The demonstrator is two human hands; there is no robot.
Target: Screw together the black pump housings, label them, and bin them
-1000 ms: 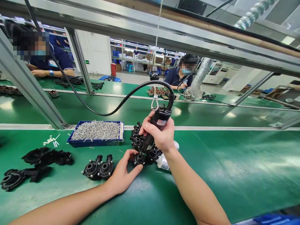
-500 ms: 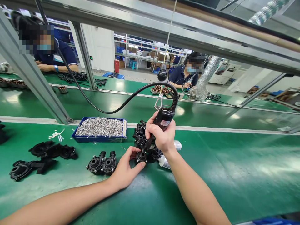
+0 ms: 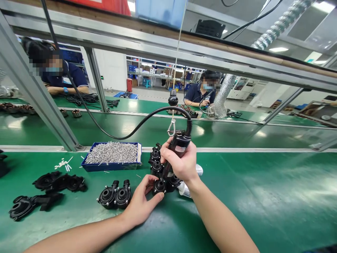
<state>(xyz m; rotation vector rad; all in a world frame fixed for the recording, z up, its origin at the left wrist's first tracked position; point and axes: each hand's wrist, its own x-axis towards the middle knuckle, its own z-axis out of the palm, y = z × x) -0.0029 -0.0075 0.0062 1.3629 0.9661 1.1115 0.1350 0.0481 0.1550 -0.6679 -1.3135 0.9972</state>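
My right hand is wrapped round a black electric screwdriver, tilted with its tip down at a black pump housing. The fingers and thumb of my left hand grip that housing from its left and front on the green bench. The tool's tip is hard to make out against the dark part. More black pump housings stand just behind, and another pump housing sits to the right, partly hidden by my right hand. Two housings with screws at their rims stand left of my left hand.
A blue tray heaped with screws lies behind my left hand. Loose black plastic covers and small white pieces lie farther left. The tool's cable loops overhead. Two co-workers sit across the line beyond a metal frame.
The view has tilted upward, so the bench appears lower in the picture. Both hands keep their hold on the housing and the screwdriver, with little visible movement between them.
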